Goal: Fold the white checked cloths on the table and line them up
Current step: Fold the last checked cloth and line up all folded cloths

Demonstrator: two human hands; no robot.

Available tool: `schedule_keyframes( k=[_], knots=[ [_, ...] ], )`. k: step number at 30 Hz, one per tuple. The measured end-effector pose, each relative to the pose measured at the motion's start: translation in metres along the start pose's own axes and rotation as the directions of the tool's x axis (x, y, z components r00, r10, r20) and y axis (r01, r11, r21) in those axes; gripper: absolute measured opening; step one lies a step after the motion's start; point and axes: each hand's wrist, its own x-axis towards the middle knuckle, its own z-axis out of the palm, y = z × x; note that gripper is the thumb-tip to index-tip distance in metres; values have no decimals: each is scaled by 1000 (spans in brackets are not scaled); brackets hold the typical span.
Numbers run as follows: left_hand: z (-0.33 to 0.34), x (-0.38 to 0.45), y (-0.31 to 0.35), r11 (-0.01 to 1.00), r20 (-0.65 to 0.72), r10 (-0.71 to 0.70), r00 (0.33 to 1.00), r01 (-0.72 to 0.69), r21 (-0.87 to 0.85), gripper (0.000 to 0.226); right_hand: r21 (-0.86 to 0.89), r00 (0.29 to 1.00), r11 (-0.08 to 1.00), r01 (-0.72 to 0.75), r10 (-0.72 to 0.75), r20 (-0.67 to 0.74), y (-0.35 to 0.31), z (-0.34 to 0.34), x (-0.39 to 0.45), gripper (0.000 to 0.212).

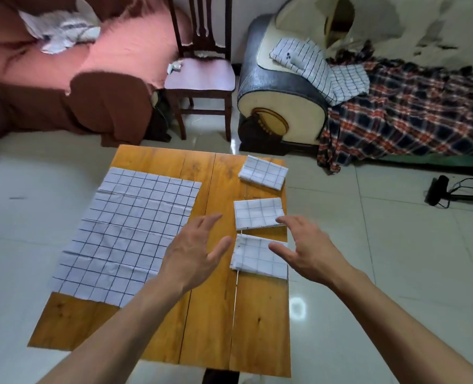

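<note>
This is a lived-in home sitting room. A brown sofa with a salmon-pink cover (63,65) stands beside a dark wooden dining chair (202,70), and a cream-and-grey padded armchair (274,87) carries a red-and-navy plaid blanket (412,112). A low orange-stained plank table (210,314) stands on glossy pale floor tiles (382,259).

three folded checked cloths (258,212) lined up, unfolded cloth (127,231) flat beside

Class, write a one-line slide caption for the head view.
Open hands hover beside three folded cloths; one lies unfolded.
</note>
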Motion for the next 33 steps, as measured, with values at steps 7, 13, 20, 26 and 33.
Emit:
schedule_keyframes(
  k=[7, 13, 20, 26, 33],
  knots=[
    [-77, -121, 33, 997, -109, -70, 992, 65, -49, 66, -12, 983, 984, 178, -178, -36, -70, -49, -91, 67],
    [-127, -182, 31, 994, -173, -110, 979, 107, -26, 66, 3, 944, 956, 293, -289, -158, -139, -69, -149, 63],
    [-195, -237, -24, 995, -307, -102, 946, 91, -50, 69, -97, 911, 932, 350, -362, -197, -248, -62, -148, 68],
    [-255, -299, -128, 980, -301, -189, 935, 197, -4, 67, -161, 900, 910, 381, -405, -160, -380, -3, -146, 71],
    [-326, -332, -230, 975, -305, -205, 930, 221, 20, 71, -192, 876, 865, 464, -480, -46, -517, 67, -146, 68]
  ],
)
